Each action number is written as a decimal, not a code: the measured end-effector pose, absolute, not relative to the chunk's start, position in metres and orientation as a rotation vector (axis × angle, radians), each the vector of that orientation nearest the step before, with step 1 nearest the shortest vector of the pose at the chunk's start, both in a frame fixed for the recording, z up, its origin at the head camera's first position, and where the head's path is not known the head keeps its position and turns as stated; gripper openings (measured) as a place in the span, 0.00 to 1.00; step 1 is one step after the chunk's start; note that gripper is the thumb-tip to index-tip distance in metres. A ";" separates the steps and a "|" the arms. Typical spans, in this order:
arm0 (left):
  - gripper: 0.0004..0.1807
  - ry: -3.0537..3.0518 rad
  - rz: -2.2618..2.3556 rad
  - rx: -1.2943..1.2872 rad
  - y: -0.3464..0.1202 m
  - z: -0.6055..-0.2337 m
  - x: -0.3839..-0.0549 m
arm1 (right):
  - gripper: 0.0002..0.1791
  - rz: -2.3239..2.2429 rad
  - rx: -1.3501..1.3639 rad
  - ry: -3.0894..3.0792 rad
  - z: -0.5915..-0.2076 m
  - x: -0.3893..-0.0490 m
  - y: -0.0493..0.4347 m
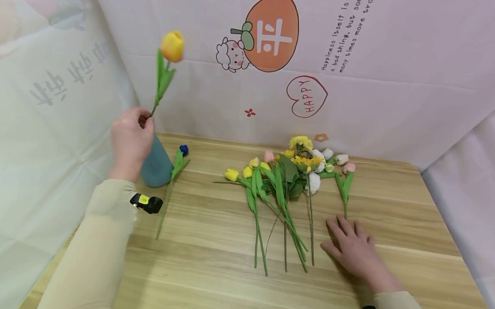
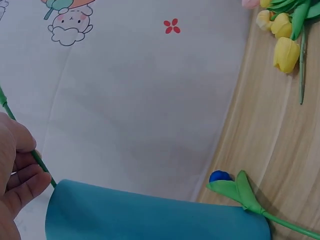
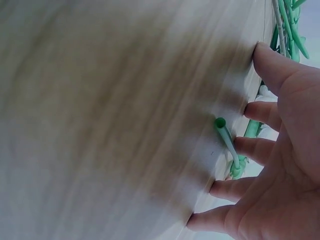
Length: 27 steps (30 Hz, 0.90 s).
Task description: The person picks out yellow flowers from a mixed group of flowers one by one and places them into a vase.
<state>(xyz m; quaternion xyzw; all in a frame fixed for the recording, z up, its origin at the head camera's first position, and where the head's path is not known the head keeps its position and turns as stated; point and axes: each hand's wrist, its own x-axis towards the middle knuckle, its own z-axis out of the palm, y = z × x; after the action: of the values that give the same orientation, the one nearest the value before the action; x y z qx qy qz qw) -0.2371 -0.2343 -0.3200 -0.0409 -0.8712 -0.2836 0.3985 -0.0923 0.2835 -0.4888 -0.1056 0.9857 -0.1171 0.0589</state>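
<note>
While the left hand (image 1: 133, 138) holds a yellow-orange tulip (image 1: 164, 84), the vase (image 1: 157, 165) hides its mouth

Because the hand covers the opening from above, the meeting of stem and rim is hard to check. Its thumb and fingers pinch the stem, bloom up. In the left wrist view the stem reaches the rim, but I cannot tell whether its end is inside or behind. If it is off the opening, a downward push could catch the rim and tip the vase; a weak pinch could let the bloom swing over.

A blue flower (image 1: 178, 163) lies just beside the vase, its leaf overlapping the base in view, so a shifted vase might snag it. The right hand (image 1: 355, 251) rests on the tabletop (image 1: 206, 254), fingers spread, over the stem end of a pink tulip (image 1: 344, 188); sliding could drag that stem. Crossed stems in the flower heap (image 1: 288, 170) could tangle.
</note>
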 end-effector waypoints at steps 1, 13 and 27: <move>0.08 -2.208 -0.726 -0.084 -0.235 -0.319 -0.237 | 0.42 -0.355 -0.319 2.984 -0.488 -0.092 0.283; 0.11 -2.273 -0.597 0.072 -0.254 -0.335 -0.231 | 0.41 -0.355 -0.307 2.974 -0.485 -0.093 0.281; 0.15 -2.103 -0.670 0.084 -0.244 -0.358 -0.217 | 0.40 -0.346 -0.313 2.953 -0.483 -0.095 0.283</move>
<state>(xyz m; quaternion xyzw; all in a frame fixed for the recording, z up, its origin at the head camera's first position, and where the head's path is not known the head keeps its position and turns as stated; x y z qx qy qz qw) -0.2166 -0.2442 -0.3584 0.0338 -0.8506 -0.2708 0.4495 -0.0946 0.2829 -0.4826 -0.1045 0.9849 -0.1154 0.0757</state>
